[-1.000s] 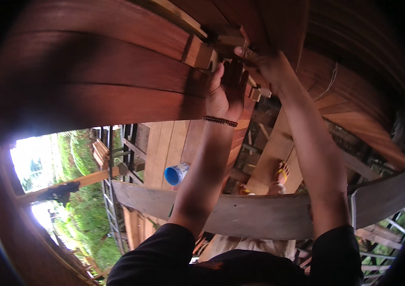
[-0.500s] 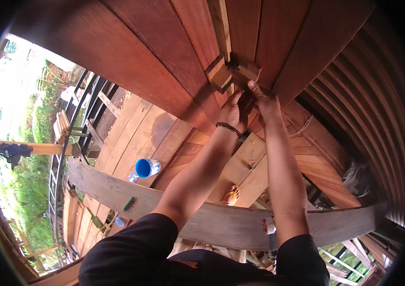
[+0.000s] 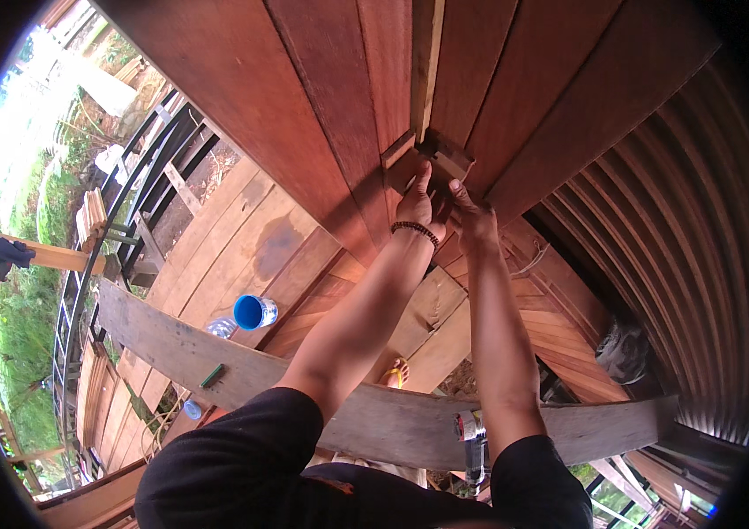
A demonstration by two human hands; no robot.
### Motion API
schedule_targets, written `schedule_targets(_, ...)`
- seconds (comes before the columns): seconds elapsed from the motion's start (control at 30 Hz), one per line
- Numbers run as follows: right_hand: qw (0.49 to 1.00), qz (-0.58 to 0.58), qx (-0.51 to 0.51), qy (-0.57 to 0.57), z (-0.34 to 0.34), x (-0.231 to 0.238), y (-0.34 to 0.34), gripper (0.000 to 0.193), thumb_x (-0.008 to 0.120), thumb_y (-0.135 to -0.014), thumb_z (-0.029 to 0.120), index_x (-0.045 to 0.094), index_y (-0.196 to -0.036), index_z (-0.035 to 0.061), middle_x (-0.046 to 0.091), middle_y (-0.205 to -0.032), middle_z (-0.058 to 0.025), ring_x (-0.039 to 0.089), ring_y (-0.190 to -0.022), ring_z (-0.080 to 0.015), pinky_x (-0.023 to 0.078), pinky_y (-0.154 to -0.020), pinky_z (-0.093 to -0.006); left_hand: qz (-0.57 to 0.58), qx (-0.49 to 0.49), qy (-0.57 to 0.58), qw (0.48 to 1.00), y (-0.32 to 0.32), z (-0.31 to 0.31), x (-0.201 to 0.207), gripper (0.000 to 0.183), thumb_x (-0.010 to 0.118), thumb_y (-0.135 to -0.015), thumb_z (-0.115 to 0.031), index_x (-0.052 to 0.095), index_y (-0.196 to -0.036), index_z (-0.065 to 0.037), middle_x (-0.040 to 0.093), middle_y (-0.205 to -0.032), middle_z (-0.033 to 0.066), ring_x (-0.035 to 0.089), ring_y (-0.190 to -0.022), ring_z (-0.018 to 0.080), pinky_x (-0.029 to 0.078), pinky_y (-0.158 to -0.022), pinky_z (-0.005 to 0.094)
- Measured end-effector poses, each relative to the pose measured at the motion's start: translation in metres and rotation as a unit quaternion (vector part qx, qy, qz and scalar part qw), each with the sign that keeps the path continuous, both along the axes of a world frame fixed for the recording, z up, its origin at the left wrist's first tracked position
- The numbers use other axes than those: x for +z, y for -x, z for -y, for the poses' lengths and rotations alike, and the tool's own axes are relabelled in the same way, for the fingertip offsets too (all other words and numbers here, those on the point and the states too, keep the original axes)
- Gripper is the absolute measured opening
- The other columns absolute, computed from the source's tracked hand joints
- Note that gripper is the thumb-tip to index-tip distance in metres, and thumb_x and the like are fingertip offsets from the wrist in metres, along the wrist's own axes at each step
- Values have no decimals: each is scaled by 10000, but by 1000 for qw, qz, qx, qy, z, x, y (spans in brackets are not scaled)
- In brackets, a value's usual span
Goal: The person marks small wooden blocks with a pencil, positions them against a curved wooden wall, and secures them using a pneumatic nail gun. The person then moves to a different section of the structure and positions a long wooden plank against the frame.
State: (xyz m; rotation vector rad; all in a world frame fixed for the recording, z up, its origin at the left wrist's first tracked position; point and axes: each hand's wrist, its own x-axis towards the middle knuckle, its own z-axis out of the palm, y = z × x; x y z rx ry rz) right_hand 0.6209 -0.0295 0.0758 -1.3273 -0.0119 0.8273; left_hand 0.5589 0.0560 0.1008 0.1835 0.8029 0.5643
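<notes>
Two red-brown plank faces meet at a corner, with a narrow wooden strip (image 3: 428, 70) running along the joint. At the strip's lower end is a small notched wooden piece (image 3: 452, 162), partly in shadow. My left hand (image 3: 418, 204), with a beaded bracelet on its wrist, is closed on this piece, its thumb pointing up against it. Close beside it, my right hand (image 3: 476, 219) grips the same piece from the right, thumb raised. The fingers of both hands are mostly hidden behind the wood and the palms.
A worn grey plank (image 3: 392, 423) crosses below my forearms, with a green pencil-like item (image 3: 212, 376) and a power tool (image 3: 473, 441) on or against it. A blue-lined cup (image 3: 255, 312) stands on floorboards (image 3: 216, 256). Corrugated sheeting (image 3: 665, 203) rises at the right.
The view has shifted. My left thumb has moved up onto the wooden piece, and my right hand has come slightly lower. The piece has turned, so its pale left face shows less.
</notes>
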Motion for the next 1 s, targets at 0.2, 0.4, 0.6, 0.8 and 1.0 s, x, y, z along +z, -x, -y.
schedule_targets(0.2,1000,-5,7,2,0,-6,-6,538,853,-809,390,649,-1177,55,699,-1072,-58,671,-1000,-221,470,-968,-415,6,-26,-6,1000,-2,-8,-14,569,768,-890,-389,510,-1346,-167,572,-1233,65,565,-1179,258,516,-997,433)
schedule_targets(0.4,1000,-3,12,-15,3,1,-3,625,876,-776,415,618,-1222,61,698,-1061,-59,666,-998,-214,470,-932,-420,69,-48,-38,996,0,-14,-24,583,773,-889,-357,506,-1372,-171,567,-1312,70,560,-1197,278,484,-1032,484)
schedule_targets(0.6,998,26,29,58,5,15,-2,601,875,-767,444,641,-1179,74,699,-1059,-39,674,-960,-184,477,-927,-401,94,-37,-64,993,0,-12,-24,558,745,-914,-337,501,-1380,-152,574,-1349,64,554,-1216,292,480,-1014,499)
schedule_targets(0.8,978,164,-78,106,94,58,6,408,770,-897,358,650,-1139,52,701,-1017,-49,671,-923,-160,522,-831,-327,56,-92,-97,989,-8,-18,-46,456,561,-1012,-429,502,-1403,-201,564,-1402,37,562,-1213,236,483,-961,475)
schedule_targets(1.0,852,357,-196,329,322,106,104,277,750,-887,222,680,-1043,3,717,-1001,-173,695,-982,-205,524,-868,-316,116,-129,-67,983,-8,-40,-53,579,726,-902,-370,535,-1401,-147,561,-1425,68,494,-1324,280,375,-1112,558)
